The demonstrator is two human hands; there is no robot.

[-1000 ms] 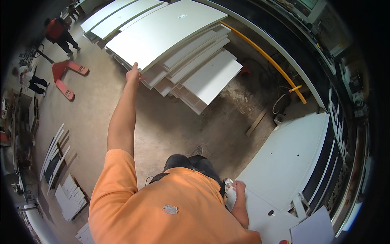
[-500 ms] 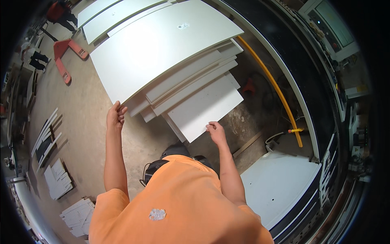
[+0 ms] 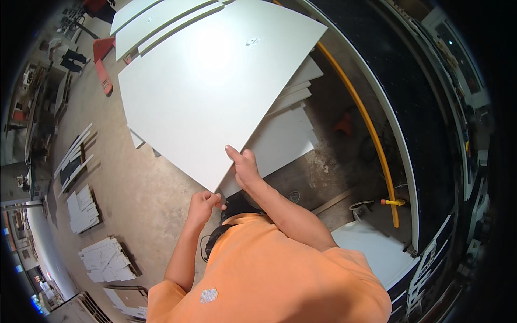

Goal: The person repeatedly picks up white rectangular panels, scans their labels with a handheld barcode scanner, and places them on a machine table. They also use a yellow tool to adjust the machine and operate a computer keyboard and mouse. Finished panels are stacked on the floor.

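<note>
White panel [image 3: 188, 102] extends forward from the right grip [image 3: 246, 168] on its edge.

Partly hidden or cut-off items
Right hand [image 3: 247, 169]: some fingers hidden under large white panel [image 3: 199, 107]. Lower panels [image 3: 308, 72]: mostly covered. Red pallet truck [image 3: 103, 78]: partly hidden. Red-clad person [image 3: 97, 6]: cut off by top edge.

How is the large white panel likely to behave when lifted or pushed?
The large white panel is probably stiff, its flat face showing no obvious sag. Being far broader than the right hand, it could be heavy and awkward. Its shiny face looks smooth, so a hold there might slip.
</note>
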